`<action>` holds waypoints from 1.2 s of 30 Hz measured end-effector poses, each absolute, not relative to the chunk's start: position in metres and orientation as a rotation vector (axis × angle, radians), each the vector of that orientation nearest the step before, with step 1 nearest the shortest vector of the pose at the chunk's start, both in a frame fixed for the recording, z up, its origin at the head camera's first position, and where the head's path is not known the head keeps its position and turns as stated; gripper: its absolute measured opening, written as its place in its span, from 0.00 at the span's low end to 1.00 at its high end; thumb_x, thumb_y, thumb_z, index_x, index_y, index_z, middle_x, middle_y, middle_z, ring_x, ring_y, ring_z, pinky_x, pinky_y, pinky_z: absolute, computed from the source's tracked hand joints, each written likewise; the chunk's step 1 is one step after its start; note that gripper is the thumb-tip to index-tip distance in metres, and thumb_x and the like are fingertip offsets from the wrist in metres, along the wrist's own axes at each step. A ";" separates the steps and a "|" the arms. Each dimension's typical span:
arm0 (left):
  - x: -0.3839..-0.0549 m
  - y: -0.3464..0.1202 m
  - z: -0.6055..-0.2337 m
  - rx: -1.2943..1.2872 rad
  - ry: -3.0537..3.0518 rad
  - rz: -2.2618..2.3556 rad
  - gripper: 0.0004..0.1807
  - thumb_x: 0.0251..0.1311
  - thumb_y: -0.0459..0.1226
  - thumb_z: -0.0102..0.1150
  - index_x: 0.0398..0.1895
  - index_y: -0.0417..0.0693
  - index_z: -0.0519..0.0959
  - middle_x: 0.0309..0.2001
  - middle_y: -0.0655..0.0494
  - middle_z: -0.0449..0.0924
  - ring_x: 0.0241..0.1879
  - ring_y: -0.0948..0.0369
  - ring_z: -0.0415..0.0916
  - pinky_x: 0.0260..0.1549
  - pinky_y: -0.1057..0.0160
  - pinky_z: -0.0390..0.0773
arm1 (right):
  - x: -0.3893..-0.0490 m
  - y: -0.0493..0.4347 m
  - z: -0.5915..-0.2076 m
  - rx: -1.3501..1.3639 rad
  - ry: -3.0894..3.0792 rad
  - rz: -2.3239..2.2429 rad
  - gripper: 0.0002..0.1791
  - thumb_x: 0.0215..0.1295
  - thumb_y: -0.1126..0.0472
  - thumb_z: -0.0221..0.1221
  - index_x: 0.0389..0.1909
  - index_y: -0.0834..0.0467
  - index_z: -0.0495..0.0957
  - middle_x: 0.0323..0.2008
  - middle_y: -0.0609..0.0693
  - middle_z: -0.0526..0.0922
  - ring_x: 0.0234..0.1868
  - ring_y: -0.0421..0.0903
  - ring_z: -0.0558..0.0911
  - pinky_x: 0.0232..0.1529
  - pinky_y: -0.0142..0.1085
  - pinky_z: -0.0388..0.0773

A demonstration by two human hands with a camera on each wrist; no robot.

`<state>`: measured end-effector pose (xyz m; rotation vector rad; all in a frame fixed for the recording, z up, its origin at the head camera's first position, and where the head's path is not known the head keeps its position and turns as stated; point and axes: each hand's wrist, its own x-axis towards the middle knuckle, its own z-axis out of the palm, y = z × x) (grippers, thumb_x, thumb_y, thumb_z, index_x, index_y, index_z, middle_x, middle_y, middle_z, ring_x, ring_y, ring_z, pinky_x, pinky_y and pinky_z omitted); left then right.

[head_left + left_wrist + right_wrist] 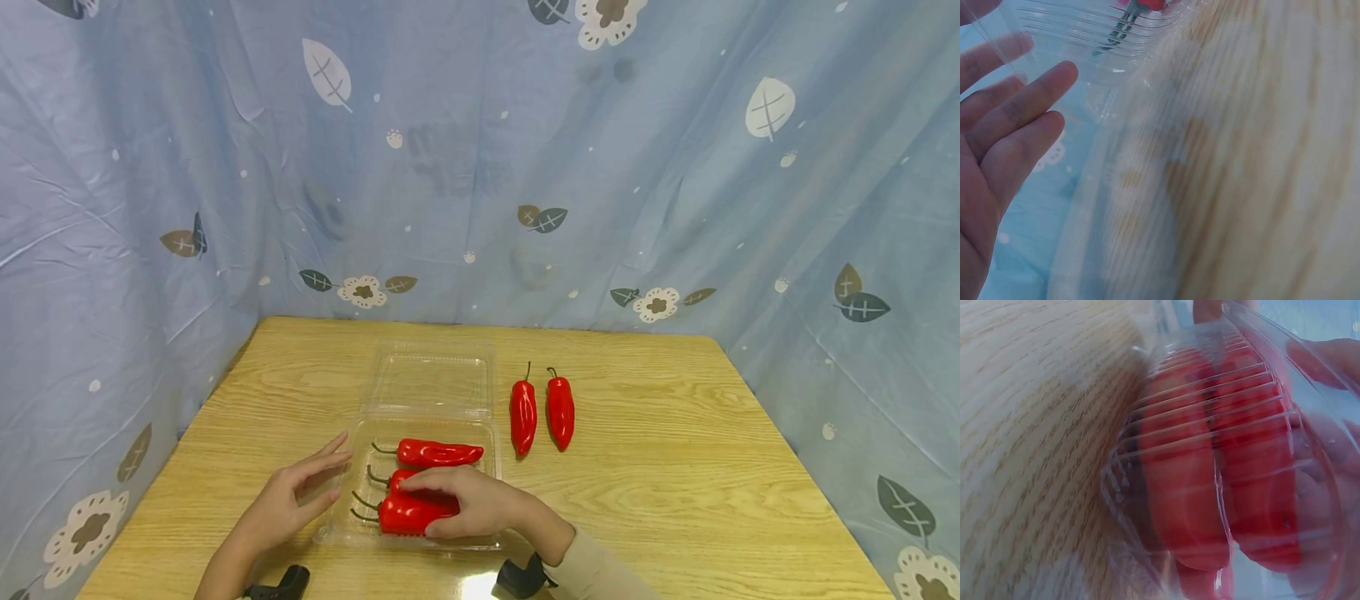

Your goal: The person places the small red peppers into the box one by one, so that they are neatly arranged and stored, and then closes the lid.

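Your left hand (291, 493), empty, fingers loosely extended beside clear container (442, 429); right hand (472, 500) over peppers (405, 515), hold unclear; parallel layout likely saves room.

Blue cloth backdrop (465, 167); wood-grained table (660, 475)
Printed with white flowers (363, 292) and leaves (327, 72) in white, brown, dark grey; hung in folds behind and beside table

Red peppers (523, 418), blue leaf-and-flower-patterned curtain (465, 167)
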<state>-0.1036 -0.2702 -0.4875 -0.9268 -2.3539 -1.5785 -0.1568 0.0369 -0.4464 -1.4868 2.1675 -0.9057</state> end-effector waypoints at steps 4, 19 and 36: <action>-0.104 -0.270 -0.487 -0.923 -2.350 -1.588 0.25 0.60 0.21 0.54 0.61 0.27 0.67 0.72 0.38 0.54 0.61 0.66 0.70 0.55 0.75 0.74 | -0.157 0.037 -0.446 -1.452 2.169 -0.984 0.30 0.63 0.57 0.60 0.67 0.53 0.66 0.65 0.46 0.70 0.65 0.39 0.69 0.66 0.34 0.67; -0.106 -0.269 -0.485 -0.887 -2.361 -1.578 0.24 0.60 0.22 0.55 0.61 0.28 0.67 0.72 0.40 0.55 0.60 0.67 0.71 0.54 0.74 0.74 | -0.181 0.073 -0.432 -1.333 2.222 -1.422 0.31 0.62 0.65 0.61 0.66 0.62 0.65 0.65 0.57 0.71 0.65 0.52 0.70 0.65 0.40 0.70; -0.104 -0.270 -0.490 -0.948 -2.318 -1.604 0.24 0.59 0.20 0.53 0.61 0.24 0.66 0.72 0.41 0.53 0.62 0.66 0.69 0.56 0.74 0.73 | -0.215 0.158 -0.454 -0.927 2.374 -1.913 0.30 0.62 0.71 0.59 0.65 0.69 0.63 0.65 0.67 0.66 0.66 0.63 0.65 0.65 0.26 0.65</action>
